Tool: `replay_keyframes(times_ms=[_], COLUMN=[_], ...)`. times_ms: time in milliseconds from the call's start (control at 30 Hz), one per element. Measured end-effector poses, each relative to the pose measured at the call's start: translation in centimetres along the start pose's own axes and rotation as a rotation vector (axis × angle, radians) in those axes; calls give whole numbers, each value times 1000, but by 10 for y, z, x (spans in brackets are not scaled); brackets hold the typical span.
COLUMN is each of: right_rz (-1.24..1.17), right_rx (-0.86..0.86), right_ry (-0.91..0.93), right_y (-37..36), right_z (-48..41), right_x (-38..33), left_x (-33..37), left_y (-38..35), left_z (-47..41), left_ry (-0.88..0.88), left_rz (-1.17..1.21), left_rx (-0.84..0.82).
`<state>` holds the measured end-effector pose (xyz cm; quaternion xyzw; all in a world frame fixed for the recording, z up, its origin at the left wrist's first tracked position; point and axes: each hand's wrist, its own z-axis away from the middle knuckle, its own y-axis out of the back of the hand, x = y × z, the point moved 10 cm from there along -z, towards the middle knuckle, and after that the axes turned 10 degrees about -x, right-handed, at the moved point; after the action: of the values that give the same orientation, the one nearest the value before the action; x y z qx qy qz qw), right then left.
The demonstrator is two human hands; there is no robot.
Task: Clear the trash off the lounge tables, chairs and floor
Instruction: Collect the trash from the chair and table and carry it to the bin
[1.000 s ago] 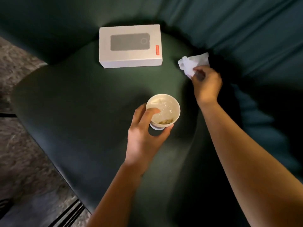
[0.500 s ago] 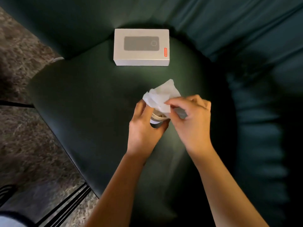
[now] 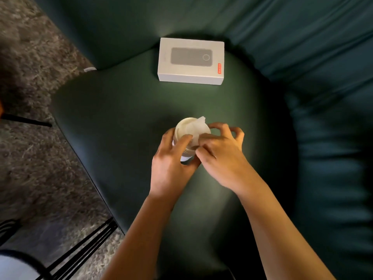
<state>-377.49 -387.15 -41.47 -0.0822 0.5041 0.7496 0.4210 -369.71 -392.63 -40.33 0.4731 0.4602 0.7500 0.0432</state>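
At frame centre, left hand grips the cup over the seat, while right hand, fingers curled, pinches the tissue into its mouth. Tissue sits half in; it may spring out, or a hard push could tip the cup. Box lies upper centre.

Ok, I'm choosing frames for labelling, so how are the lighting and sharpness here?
Head view: a bright pool of light hits the middle of the dark green seat cushion, falling to deep shadow on the right; the cream paper cup and white crumpled tissue look washed out; the brown shaggy carpet on the left is blurred.
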Motion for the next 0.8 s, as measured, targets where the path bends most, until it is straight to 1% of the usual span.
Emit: replay_keyframes(times_ms=[33,133,167,200,333,400,467,633,733,800], right_rz=[-72,-332,-341,-296,63,163,220,362,445,456], right_rx=[22,266,317,324,180,151,115,-5,15,47], right_ry=[26,58,58,52,-41,-47,-41,-102,-96,-98], right_y=[4,37,46,53,62,66,69,65,62,57], right_z=[-4,-17,-28,-44,-124,-157,-184,-223,-230,-228], right_x=[-4,1,5,7,23,28,33,49,48,43], left_x=[-6,-26,-31,-34,-48,-57,-64,-77,-90,-99], left_y=[4,20,25,30,45,49,53,55,48,45], left_z=[-2,-13,-17,-20,-36,-50,-66,-91,-92,-84], left_ry=[25,105,112,110,102,102,86,47,64,92], left_rz=[10,66,70,69,99,129,139,146,172,176], left_rx=[4,54,76,92,125,123,116,119,99,87])
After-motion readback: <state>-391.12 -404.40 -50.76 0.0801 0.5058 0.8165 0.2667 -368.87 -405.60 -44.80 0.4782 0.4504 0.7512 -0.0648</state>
